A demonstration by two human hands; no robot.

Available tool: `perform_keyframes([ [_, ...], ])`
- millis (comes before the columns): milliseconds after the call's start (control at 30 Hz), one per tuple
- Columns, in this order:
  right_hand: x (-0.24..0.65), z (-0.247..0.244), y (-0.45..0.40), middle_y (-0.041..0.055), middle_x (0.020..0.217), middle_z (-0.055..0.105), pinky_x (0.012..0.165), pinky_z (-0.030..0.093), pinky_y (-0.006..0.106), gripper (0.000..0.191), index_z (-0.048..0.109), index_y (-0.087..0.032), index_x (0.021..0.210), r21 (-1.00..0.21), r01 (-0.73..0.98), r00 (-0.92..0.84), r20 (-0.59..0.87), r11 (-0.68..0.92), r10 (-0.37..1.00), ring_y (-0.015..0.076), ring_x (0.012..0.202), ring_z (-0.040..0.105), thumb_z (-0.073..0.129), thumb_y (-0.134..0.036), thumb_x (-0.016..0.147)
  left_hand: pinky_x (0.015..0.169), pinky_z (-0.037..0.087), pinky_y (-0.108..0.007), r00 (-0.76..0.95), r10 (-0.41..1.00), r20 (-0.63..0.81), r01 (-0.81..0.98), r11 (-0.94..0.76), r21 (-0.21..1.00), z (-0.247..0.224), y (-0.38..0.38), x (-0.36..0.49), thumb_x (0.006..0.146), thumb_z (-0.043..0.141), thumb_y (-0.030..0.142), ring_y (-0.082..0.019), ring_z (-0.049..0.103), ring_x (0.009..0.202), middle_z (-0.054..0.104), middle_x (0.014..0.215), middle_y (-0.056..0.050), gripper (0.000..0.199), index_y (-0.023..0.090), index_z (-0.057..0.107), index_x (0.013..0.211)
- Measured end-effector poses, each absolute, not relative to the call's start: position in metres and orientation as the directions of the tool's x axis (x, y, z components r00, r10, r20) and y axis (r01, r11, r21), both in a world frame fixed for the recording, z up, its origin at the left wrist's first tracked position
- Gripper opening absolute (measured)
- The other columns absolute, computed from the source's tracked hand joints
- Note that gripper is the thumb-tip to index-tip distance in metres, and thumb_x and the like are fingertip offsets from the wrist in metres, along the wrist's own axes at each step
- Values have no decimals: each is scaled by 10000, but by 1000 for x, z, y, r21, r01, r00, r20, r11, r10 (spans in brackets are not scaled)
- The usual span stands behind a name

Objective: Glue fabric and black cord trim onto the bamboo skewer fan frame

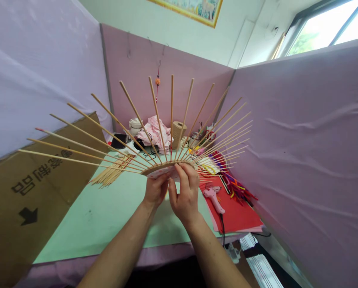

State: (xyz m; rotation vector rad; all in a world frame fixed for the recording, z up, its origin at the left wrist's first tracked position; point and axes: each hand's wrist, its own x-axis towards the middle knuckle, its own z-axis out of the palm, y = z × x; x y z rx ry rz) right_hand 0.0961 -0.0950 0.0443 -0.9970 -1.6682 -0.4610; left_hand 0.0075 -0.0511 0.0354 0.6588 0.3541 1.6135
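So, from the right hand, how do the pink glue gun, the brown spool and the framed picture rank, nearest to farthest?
From the right hand:
1. Pink glue gun: just right, on red sheets.
2. Brown spool: ahead, at the table's back.
3. Framed picture: high on the wall beyond.

"What's hidden around the hands?"

"The right hand covers part of the patterned disc; some fingers of the left hand are out of sight. The pattern is too small to read."

"And behind?"

"Wooden sticks partly screen the pink cloth and jars."

"Anything cut off?"

"The framed picture and window at the top, the cardboard at the left, both forearms at the bottom."
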Motion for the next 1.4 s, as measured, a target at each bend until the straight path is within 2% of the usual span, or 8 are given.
perform_keyframes([
  [267, 97, 46, -94, 138, 1290, 538, 1046, 410, 508, 544, 367, -199, 1441, -154, 821, -76, 925, 550, 373, 266, 1256, 461, 485, -193, 910, 894, 524, -368, 9, 976, 218, -787, -128, 603, 33, -51, 7, 523, 862, 230, -229, 699, 870, 763, 904, -70, 292, 182, 775, 798],
  [533, 96, 56, -108, 97, 1230, 626, 1010, 353, 475, 440, 515, -221, 1320, -142, 897, -32, 924, 419, 381, 280, 1188, 485, 560, -198, 884, 866, 537, -354, 86, 975, 203, -771, -64, 634, 36, -55, 5, 467, 880, 212, -214, 693, 802, 761, 869, -71, 341, 170, 777, 790],
  [667, 93, 57, -113, 102, 1236, 628, 995, 333, 471, 444, 516, -216, 1320, -142, 919, -16, 919, 369, 394, 284, 1184, 488, 562, -197, 879, 867, 538, -365, 124, 973, 195, -742, -40, 669, 33, -56, 5, 513, 865, 227, -226, 698, 817, 760, 893, -84, 315, 159, 775, 806],
  [800, 96, 51, -111, 114, 1267, 600, 1013, 350, 470, 493, 469, -204, 1359, -171, 883, -17, 920, 438, 392, 276, 1211, 484, 558, -185, 875, 856, 537, -362, 78, 973, 217, -760, -83, 645, 32, -56, 9, 528, 863, 226, -227, 696, 844, 758, 888, -63, 313, 178, 768, 822],
  [933, 103, 40, -109, 131, 1269, 565, 996, 401, 472, 551, 416, -203, 1397, -166, 825, 11, 960, 540, 279, 268, 1200, 501, 558, -172, 866, 836, 526, -318, 8, 979, 206, -793, -119, 597, 34, -56, 14, 528, 856, 183, -182, 685, 815, 755, 845, -31, 290, 187, 759, 802],
  [1167, 103, 45, -104, 113, 1221, 635, 1020, 346, 451, 404, 514, -174, 1302, -95, 842, -90, 946, 532, 310, 253, 1198, 520, 537, -195, 899, 839, 516, -299, 4, 984, 178, -795, -105, 597, 36, -58, 14, 557, 832, 175, -173, 683, 821, 759, 859, -38, 253, 169, 764, 801],
  [1400, 102, 51, -100, 104, 1234, 658, 1041, 316, 415, 389, 517, -174, 1294, -46, 829, -150, 942, 558, 300, 220, 1214, 553, 538, -190, 905, 883, 509, -331, 11, 982, 191, -780, -111, 616, 36, -60, 14, 544, 823, 180, -192, 687, 814, 760, 867, -57, 264, 164, 770, 802],
])
